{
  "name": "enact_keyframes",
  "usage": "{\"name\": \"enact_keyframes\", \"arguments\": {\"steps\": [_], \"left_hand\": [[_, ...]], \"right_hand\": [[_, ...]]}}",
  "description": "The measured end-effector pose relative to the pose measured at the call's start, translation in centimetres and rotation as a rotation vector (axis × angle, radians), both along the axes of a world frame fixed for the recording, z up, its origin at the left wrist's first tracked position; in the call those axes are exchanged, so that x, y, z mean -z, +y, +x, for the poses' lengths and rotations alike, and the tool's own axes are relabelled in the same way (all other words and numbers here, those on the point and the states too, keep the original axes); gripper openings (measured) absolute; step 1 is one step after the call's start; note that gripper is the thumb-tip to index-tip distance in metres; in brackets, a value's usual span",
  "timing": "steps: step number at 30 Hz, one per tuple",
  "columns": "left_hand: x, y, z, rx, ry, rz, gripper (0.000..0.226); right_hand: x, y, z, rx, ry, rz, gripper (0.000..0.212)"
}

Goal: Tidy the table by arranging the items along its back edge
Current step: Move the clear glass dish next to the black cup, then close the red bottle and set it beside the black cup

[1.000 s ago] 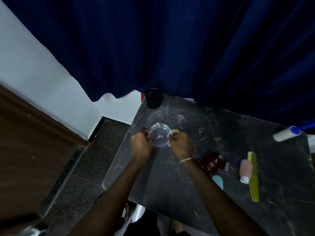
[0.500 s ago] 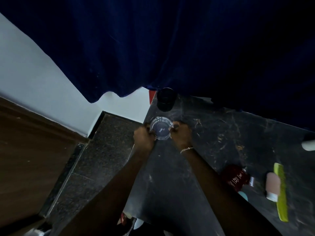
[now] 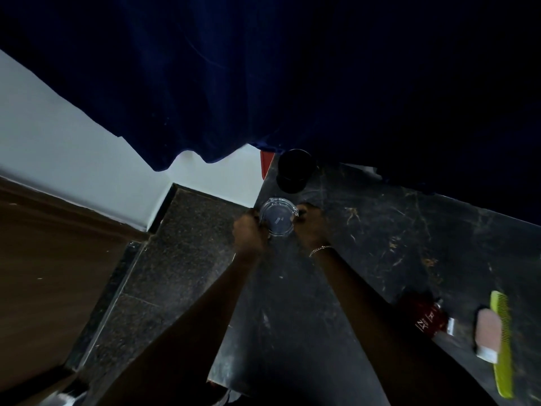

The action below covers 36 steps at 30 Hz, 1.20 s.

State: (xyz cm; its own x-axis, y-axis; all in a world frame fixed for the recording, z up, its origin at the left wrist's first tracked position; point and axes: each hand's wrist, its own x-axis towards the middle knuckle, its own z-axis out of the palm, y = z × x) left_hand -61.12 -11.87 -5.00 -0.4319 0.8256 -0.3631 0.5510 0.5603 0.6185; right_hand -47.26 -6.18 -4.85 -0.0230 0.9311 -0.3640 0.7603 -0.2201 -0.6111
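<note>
Writing: the dark red bottle (image 3: 428, 319) lying on its side at the right carries white lettering, too blurred to read; no other label can be made out.
Left hand: the left hand (image 3: 249, 232) is curled against the left side of the glass ashtray (image 3: 277, 217), fingers closed on its rim, forearm stretched forward from the lower middle of the view.
Right hand: the right hand (image 3: 311, 227) grips the ashtray's right side, fingertips on the rim; a thin chain bracelet (image 3: 319, 250) sits at the wrist.
Ashtray: clear, round, held between both hands at the table's left edge near the back corner; whether its base touches the surface cannot be told.
Black jar: a dark round jar (image 3: 295, 170) stands at the back left corner, just behind the ashtray.
Table: the dark marble-patterned table (image 3: 366, 247) runs to the right under a navy curtain (image 3: 263, 83).
Right side items: a pink tube (image 3: 488, 334) with a white cap lies just beside a lime-green comb (image 3: 502, 347), both near the red bottle and well apart from the hands.
</note>
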Motion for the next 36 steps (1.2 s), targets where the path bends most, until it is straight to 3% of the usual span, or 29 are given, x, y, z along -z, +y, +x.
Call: {"name": "enact_keyframes", "arguments": {"steps": [8, 11, 17, 23, 36], "left_hand": [[0.4, -0.7, -0.1, -0.053, -0.05, 0.073, 0.024], [-0.2, -1.5, 0.2, -0.056, -0.033, 0.123, 0.036], [-1.1, -4.3, 0.9, 0.136, 0.175, 0.35, 0.053], [-2.8, -7.2, 3.5, 0.483, 0.351, 0.354, 0.065], [-4.6, -11.0, 17.1, 0.771, 0.392, 0.417, 0.063]], "right_hand": [[-0.1, -0.9, -0.1, 0.024, 0.018, 0.008, 0.007], [-0.7, -2.1, 0.6, 0.025, 0.083, 0.071, 0.027], [-2.0, -6.3, 3.4, -0.164, -0.086, 0.282, 0.064], [-3.1, -10.6, 7.4, -0.234, -0.271, 0.365, 0.071], [-6.6, -18.8, 19.3, -0.087, -0.289, 0.373, 0.074]]}}
